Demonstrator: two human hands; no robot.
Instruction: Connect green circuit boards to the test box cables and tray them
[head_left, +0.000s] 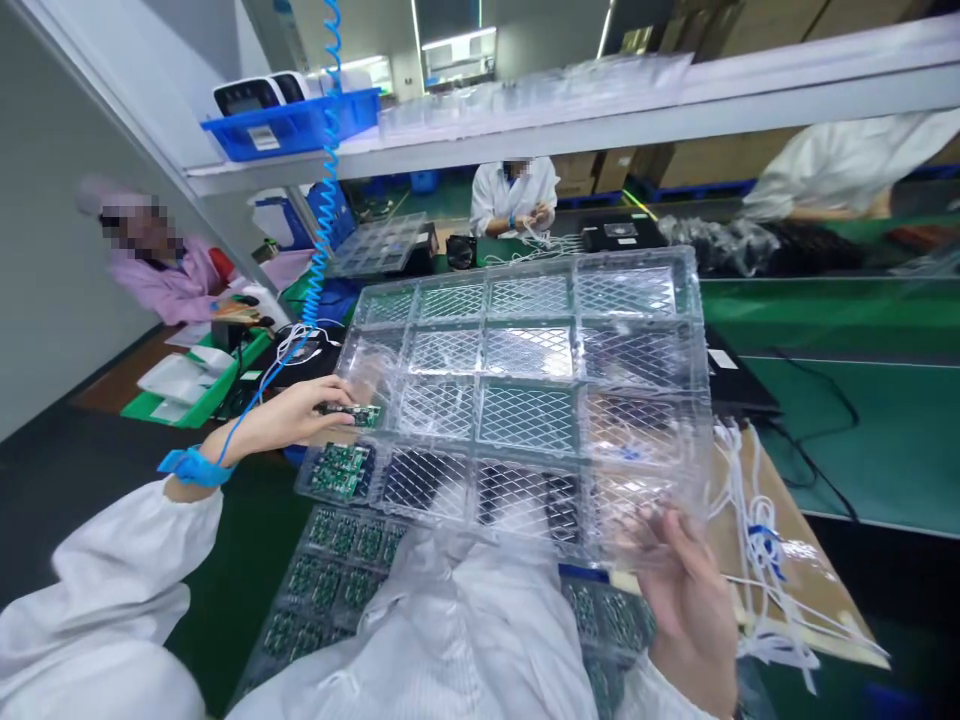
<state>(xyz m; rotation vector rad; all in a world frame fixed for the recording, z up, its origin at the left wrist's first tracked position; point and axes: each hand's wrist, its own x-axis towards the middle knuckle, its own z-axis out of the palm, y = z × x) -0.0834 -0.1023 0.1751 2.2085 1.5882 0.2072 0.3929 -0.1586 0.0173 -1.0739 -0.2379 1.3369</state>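
My right hand (686,590) grips the lower right corner of a clear plastic compartment tray (525,418), which is held up and tilted in front of me. My left hand (319,408) is closed on a small green circuit board (364,414) at the tray's left edge. Another green circuit board (339,469) lies in the tray's lower left compartment. The other compartments in view show only their crosshatched bottoms. A blue wrist strap (195,467) with a coiled cord is around my left wrist. Below the raised tray are trays of circuit boards (330,575), partly hidden by my white clothing.
White cables (757,540) lie on a cardboard sheet (825,590) at the right. A blue coiled cord (322,230) hangs from above. A green bin (202,385) stands at the left. Co-workers sit at the left and across the bench; a shelf (562,125) spans overhead.
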